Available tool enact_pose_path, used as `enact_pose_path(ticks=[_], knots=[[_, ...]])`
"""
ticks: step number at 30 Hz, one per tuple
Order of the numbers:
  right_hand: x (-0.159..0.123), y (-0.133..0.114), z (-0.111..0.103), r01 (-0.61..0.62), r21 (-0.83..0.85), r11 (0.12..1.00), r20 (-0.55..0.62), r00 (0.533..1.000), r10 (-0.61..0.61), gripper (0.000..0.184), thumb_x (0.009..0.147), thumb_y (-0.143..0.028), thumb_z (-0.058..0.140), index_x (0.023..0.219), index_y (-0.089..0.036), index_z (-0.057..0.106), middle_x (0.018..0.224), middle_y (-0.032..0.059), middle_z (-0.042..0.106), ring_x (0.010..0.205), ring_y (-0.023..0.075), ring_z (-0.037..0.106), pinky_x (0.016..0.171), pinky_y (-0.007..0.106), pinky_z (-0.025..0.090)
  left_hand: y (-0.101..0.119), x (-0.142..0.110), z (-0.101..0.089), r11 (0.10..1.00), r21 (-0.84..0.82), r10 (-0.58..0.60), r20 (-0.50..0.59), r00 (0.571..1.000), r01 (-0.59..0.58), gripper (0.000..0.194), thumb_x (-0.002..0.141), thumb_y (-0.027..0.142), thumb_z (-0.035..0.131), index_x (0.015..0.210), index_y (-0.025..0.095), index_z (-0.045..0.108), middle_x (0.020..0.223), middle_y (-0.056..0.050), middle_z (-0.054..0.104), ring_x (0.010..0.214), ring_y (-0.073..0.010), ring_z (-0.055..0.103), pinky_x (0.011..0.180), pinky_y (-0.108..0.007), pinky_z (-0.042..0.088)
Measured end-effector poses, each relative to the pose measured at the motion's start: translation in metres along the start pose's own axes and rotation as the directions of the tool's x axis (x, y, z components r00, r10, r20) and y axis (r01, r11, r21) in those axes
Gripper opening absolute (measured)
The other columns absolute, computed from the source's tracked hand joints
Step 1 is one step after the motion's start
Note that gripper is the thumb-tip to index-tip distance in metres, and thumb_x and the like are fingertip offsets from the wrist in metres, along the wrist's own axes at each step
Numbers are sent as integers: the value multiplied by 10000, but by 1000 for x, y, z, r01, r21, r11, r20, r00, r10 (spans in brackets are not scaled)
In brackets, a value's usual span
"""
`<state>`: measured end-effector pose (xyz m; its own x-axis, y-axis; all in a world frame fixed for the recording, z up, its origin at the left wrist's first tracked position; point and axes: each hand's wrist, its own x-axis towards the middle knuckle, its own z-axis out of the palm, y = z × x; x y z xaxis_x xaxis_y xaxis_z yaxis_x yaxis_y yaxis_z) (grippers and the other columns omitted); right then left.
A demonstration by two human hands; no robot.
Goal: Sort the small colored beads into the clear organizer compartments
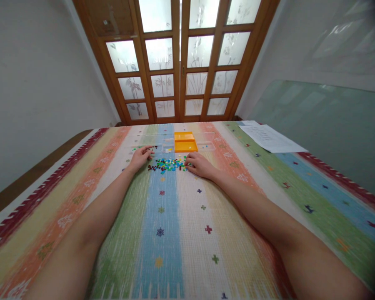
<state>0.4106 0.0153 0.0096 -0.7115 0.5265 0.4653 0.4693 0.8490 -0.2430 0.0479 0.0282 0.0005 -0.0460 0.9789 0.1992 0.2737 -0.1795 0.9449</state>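
Note:
A heap of several small coloured pieces (168, 164) lies on a striped cloth (181, 233) far out in front of me. My left hand (140, 157) rests at the heap's left edge, fingers curled and pinched at some small pieces; what it grips is too small to name. My right hand (198, 163) lies palm down at the heap's right edge, fingers bent onto the pieces. Just behind the heap stands an orange tray (185, 141), with clear compartment trays (156, 142) to its left and right.
A white sheet of paper (270, 138) lies at the far right of the cloth. Wooden doors with frosted glass (178, 62) close the far end. A glass pane (325, 125) leans on the right wall. White wall on the left.

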Motion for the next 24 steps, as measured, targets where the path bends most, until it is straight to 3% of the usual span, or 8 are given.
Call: enact_pose_path(ticks=[3,6,10,12,14,21,24], knots=[[1,-1,0,-32,35,999,-28,999,33,119,967,-233,605,938,-206,717,995,93,685,990,242,599,906,372,454,4,-3,2,999,39,15,14,1000,-16,486,843,425,703,1248,157,695,1000,-79,774,680,-142,649,726,-291,533],[3,2,3,-175,168,970,-98,976,193,117,953,-258,584,923,-206,685,920,67,697,881,215,611,816,342,467,7,-5,4,996,87,33,27,999,-35,483,849,423,693,1249,151,697,993,-79,776,688,-148,649,734,-292,528],[5,18,8,-364,498,787,-195,837,511,125,879,-339,591,870,-217,619,829,24,683,753,183,608,699,301,474,5,-7,5,990,127,50,37,998,-54,474,858,427,670,1248,161,709,981,-77,781,694,-159,655,737,-297,530],[5,27,9,-384,590,710,-228,764,603,153,837,-373,601,856,-221,601,825,21,676,754,184,609,692,299,479,2,-6,6,986,153,64,34,997,-69,460,860,428,663,1244,180,721,968,-69,782,720,-173,667,749,-303,537],[6,35,7,-394,611,687,-250,727,639,176,810,-394,614,847,-222,607,831,26,675,768,187,607,701,303,482,1,-7,7,974,207,90,38,995,-96,434,868,414,648,1232,193,732,948,-61,781,747,-185,673,755,-306,539],[24,47,-6,-423,569,705,-211,754,622,186,806,-380,646,868,-210,691,904,55,740,851,209,657,831,360,532,9,-16,11,874,436,181,118,976,-215,387,918,393,597,1214,205,761,924,-52,769,742,-201,649,744,-315,509],[35,51,-5,-453,553,699,-216,732,646,179,824,-329,636,914,-203,725,957,65,765,897,220,687,882,385,546,11,-17,12,846,474,200,139,970,-242,375,931,390,590,1213,212,762,943,-53,769,790,-213,665,776,-322,499]])
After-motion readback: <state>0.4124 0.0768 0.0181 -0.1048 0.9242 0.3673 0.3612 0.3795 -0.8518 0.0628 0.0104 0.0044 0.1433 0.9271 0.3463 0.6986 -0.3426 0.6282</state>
